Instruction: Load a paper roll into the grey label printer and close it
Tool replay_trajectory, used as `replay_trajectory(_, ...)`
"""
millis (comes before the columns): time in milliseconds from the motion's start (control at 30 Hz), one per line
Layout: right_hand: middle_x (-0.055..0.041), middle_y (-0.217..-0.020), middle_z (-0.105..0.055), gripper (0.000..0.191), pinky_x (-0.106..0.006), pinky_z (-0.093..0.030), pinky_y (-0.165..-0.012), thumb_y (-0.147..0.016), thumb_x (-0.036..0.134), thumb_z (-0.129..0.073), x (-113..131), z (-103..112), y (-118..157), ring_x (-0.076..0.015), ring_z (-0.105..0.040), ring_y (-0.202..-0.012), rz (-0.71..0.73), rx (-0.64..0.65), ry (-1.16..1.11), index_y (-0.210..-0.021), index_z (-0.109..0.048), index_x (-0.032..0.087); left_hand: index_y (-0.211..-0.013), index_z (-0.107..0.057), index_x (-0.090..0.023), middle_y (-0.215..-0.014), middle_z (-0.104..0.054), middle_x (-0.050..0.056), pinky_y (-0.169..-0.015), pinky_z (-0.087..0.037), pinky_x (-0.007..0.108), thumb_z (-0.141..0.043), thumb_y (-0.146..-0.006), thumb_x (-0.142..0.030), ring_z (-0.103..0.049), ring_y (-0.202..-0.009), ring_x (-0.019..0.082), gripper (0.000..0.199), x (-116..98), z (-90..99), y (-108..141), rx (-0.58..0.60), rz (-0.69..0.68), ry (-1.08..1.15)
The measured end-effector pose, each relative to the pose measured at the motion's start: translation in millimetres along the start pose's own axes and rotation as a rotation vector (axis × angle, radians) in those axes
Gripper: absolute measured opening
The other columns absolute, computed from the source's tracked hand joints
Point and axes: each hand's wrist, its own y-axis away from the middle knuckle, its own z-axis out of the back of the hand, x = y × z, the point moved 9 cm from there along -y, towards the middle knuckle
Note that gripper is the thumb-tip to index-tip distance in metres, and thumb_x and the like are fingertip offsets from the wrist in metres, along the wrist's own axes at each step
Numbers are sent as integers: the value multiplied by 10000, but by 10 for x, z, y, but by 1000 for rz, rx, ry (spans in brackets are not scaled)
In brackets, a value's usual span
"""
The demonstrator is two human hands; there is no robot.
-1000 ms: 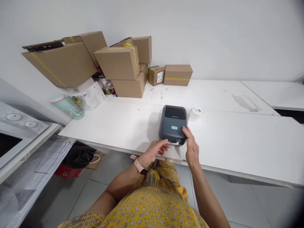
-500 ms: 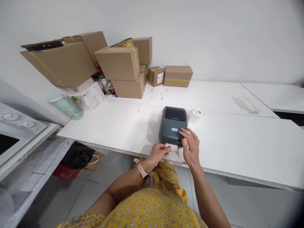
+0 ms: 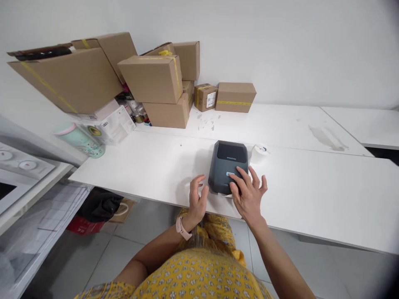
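Note:
A dark grey label printer (image 3: 222,168) sits near the front edge of the white table. A thin strip of white label paper (image 3: 223,194) just shows at its front lower edge. My right hand (image 3: 247,192) is open over the printer's front right part, with fingertips at the light button on top. My left hand (image 3: 198,201) is open just left of the printer's front corner, apart from it and holding nothing. Right behind the printer's right side stands a roll of white labels (image 3: 258,154).
Cardboard boxes (image 3: 149,81) are stacked at the back left, and smaller boxes (image 3: 236,97) stand against the wall. A mint-green tumbler (image 3: 81,140) leans by a white box (image 3: 114,128). A microwave (image 3: 23,178) is at the far left. The white table (image 3: 311,191) extends to the right.
My left hand has let go of the label paper and moved left, its fingers opening. The paper sticking out is now much shorter. My right hand's fingers have spread and moved over the button.

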Motion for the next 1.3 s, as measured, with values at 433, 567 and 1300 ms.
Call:
replay_trajectory(433, -22, -1602, -291, 542, -539, -244, -1192, -1020, 465, -200, -458, 18, 97, -253, -261, -1479, -309, -4, -527, -1546, -233, 336, -1417, -481, -248, -1468, -492, 73, -1141, -394, 383, -416, -992, -444, -451, -1368, 226, 472, -312, -231, -331, 99, -33, 70)
replay_trajectory(567, -38, -1619, -239, 581, -568, -192, -1197, -1006, 523, -203, -416, 137, -435, -272, -237, -1486, -207, -95, -503, -1556, -176, 335, -1395, -498, -247, -1426, -541, 65, -1128, -401, 403, -387, -1001, -438, -509, -1320, 228, 451, -586, -262, -705, 113, -171, 132)
replay_trajectory(1300, -82, -991, -741, 294, -442, -400, -1037, -855, 196, -442, -326, -337, -1184, -235, -659, -981, 75, 393, -5, -987, -705, 196, -1356, -414, -225, -1212, -665, 94, -859, -486, 355, -611, -765, -395, -633, -1107, 298, 645, 23, -687, -1232, 534, 125, -750)
